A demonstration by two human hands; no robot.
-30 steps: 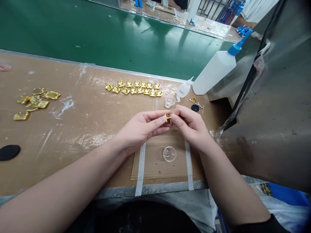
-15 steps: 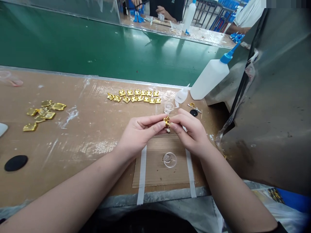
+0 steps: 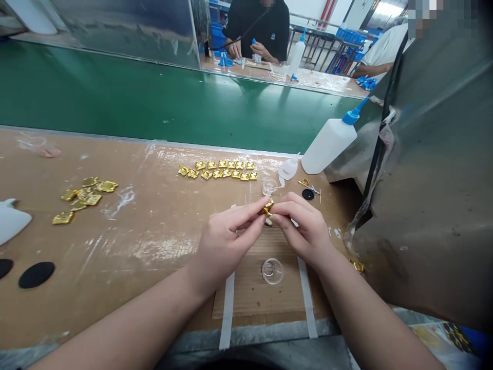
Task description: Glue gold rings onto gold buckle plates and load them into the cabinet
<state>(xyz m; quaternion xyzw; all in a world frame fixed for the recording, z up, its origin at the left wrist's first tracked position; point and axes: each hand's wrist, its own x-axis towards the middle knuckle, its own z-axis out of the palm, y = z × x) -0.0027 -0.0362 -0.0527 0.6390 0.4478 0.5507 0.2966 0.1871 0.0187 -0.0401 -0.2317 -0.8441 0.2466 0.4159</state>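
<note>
Over the taped cardboard pad [image 3: 252,300], my left hand [image 3: 227,236] pinches a small shiny gold piece [image 3: 268,205] between thumb and fingers. My right hand [image 3: 302,226] meets it from the other side, its thumb and forefinger closed on a thin gold part at the lower edge. Fingers cover much of the piece. Just below the fingertips shows a small pale object [image 3: 268,222], too small to name. A clear plastic cup [image 3: 272,280] stands on the pad beneath my hands. Beyond them, gold pieces [image 3: 222,164] lie in two rows.
Flat gold pieces [image 3: 79,204] lie heaped at left, near black discs [image 3: 36,275]. A large white squeeze bottle [image 3: 329,146], a small bottle [image 3: 288,169] and another clear cup [image 3: 268,188] stand back right. A metal sheet [image 3: 435,169] bounds the right; a green belt [image 3: 154,103] crosses behind; a co-worker [image 3: 256,31] sits opposite.
The camera view has tilted up, so the table sits lower in the picture. The gold piece has turned in my fingers, and my left hand's grip on it has shifted.
</note>
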